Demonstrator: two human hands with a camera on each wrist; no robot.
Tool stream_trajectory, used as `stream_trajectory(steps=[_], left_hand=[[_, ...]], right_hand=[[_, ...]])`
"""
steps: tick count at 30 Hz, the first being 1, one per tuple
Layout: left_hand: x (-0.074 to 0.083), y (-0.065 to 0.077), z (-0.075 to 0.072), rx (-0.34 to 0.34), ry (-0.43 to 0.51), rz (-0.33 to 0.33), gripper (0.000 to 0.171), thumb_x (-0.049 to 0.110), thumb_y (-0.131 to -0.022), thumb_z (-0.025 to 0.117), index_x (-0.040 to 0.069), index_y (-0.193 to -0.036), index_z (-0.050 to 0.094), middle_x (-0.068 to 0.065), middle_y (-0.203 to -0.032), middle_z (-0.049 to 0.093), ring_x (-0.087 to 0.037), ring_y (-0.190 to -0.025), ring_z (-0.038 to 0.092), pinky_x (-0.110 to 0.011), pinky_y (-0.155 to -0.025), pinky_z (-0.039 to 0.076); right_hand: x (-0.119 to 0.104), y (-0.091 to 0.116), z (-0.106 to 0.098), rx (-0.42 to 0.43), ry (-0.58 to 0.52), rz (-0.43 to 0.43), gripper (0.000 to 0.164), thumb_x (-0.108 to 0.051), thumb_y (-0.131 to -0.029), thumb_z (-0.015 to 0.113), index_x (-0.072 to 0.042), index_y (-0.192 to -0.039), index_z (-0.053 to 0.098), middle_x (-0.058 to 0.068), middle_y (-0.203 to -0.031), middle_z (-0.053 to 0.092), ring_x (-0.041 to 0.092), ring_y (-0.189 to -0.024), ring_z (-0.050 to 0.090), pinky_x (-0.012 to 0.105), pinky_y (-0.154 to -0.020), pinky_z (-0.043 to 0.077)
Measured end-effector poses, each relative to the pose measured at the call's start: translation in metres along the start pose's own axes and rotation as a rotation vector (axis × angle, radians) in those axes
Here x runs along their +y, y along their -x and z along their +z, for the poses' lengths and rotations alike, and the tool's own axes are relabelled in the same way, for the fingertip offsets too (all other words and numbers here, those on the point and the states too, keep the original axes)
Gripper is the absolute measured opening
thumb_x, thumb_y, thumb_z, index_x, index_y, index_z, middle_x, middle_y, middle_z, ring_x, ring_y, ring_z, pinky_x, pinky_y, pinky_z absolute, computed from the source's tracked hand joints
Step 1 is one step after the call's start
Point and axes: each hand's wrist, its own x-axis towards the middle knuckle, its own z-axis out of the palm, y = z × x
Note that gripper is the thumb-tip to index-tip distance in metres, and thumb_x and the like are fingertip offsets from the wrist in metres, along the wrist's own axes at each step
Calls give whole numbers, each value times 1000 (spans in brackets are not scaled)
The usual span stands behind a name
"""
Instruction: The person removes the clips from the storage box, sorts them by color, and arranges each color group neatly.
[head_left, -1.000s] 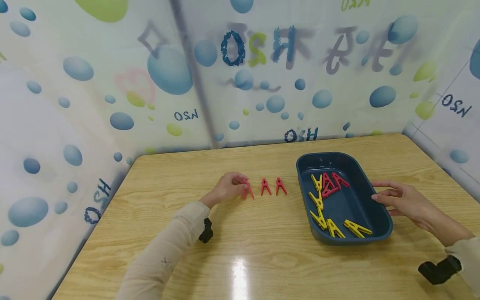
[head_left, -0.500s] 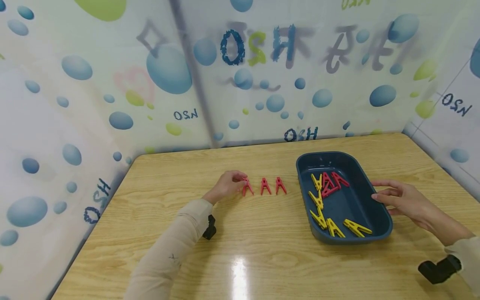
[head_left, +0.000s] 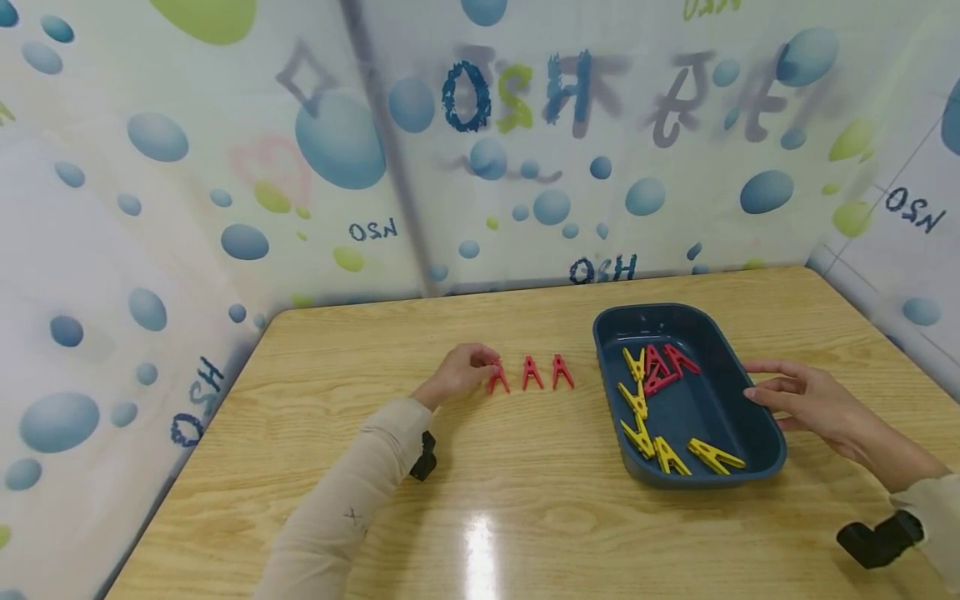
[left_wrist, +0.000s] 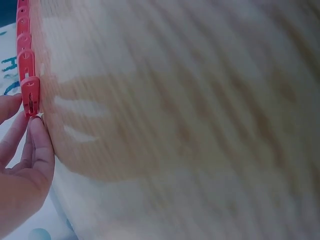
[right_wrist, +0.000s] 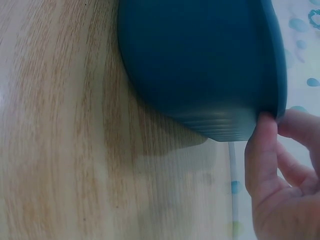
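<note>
In the head view, my left hand (head_left: pixel 461 372) pinches a red clothespin (head_left: pixel 497 379) at the left end of a short row. Two more red clothespins, a middle one (head_left: pixel 532 373) and a right one (head_left: pixel 561 372), stand in line beside it on the table. The left wrist view shows thumb and fingertips at the near red clothespin (left_wrist: pixel 31 95), with the row receding behind it. On the right, my right hand (head_left: pixel 813 408) holds the rim of a dark blue plastic basin (head_left: pixel 765 425) between thumb and fingers. Its fingertips meet the rim in the right wrist view.
Inside the basin lie several yellow clothespins (head_left: pixel 670 457) and a few red clothespins (head_left: pixel 660 375), mostly along its left side. The wood-grain table (head_left: pixel 540 517) backs onto a curtain (head_left: pixel 315 233) printed with blue and green bubbles.
My left hand has shifted slightly away and to the right, bringing its clothespin into line with the other two. The right hand and basin stay in place.
</note>
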Motion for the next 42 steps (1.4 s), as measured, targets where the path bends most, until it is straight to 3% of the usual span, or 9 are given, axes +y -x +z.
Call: stream_trajectory(steps=[9, 17, 23, 32, 36, 42], left_hand=[[2, -2, 4, -16, -25, 24, 22, 13, -85, 59, 2, -105, 61, -6, -91, 59, -19, -85, 55, -29, -73, 46], [2, -2, 5, -17, -16, 41, 22, 12, -86, 58, 1, -106, 60, -7, -92, 59, -21, -87, 55, -30, -74, 46], [7, -4, 3, -16, -10, 18, 23, 14, -87, 58, 2, -107, 59, -7, -96, 59, -21, -91, 55, -30, -75, 46], [30, -7, 1, -44, -69, 48, 25, 15, -88, 56, 2, -109, 58, -9, -102, 57, -22, -92, 56, -29, -74, 47], [48, -11, 3, -69, -73, 88, 26, 15, -88, 56, 0, -110, 57, -9, -101, 56, -21, -90, 56, -27, -71, 48], [82, -15, 12, -105, -87, 163, 25, 16, -88, 55, 2, -109, 58, -7, -99, 57, -18, -88, 54, -24, -71, 47]], right_hand=[[0, 1, 0, 5, 6, 5, 47, -28, -88, 55, -8, -127, 39, 4, -100, 56, 1, -81, 54, 33, -66, 49], [1, 1, 0, 5, -12, 5, 39, -28, -88, 55, -18, -124, 43, 2, -98, 56, 0, -81, 54, 33, -66, 49], [0, 1, 0, -1, 5, 1, 47, -28, -89, 54, -9, -128, 39, 5, -100, 56, 0, -82, 54, 33, -67, 49], [0, 1, -1, -12, 4, -15, 46, -27, -89, 54, -9, -128, 38, 4, -98, 56, 0, -82, 54, 33, -67, 49], [-1, 1, -1, -11, -5, -12, 43, -27, -89, 54, -11, -127, 40, 4, -98, 56, 1, -82, 55, 33, -67, 49], [-1, 0, -1, -10, 2, -3, 52, -28, -88, 55, -4, -129, 35, 5, -99, 56, 1, -82, 55, 34, -68, 49]])
